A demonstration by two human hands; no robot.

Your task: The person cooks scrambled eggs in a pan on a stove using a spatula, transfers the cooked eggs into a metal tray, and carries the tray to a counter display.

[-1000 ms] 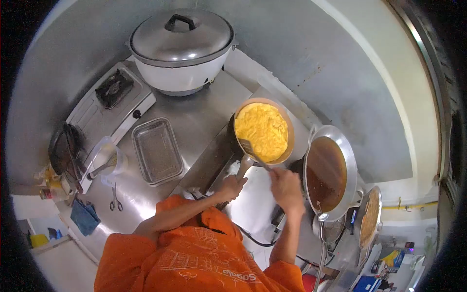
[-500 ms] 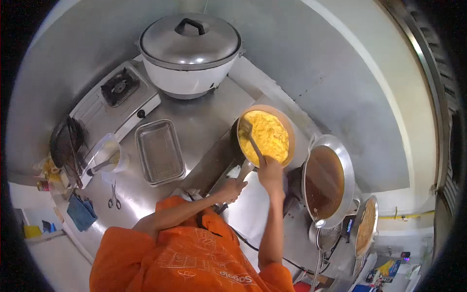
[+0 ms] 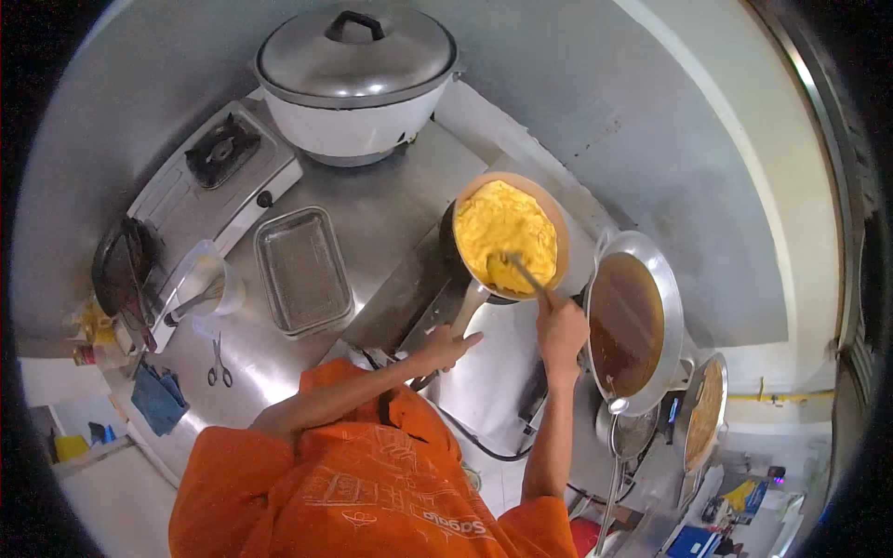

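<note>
A: How many hands are shown, and what does each grip?

B: Two; the right hand is closed about one spatula, its blade end against the yellow egg; the left hand lies at the handle of one pan, with at least one finger extended, and whether the other fingers wrap the handle cannot be told

A: Where is the egg?

B: One mass, covering most of the floor of that single tan-lined pan, ahead of both hands

A: And the surrounding objects, by count?

B: To the right, one wide metal vessel of brown liquid; to the left, one rectangular tray, one pair of scissors and one whisk standing in one plastic container; beyond these, one large lidded cooker
</note>
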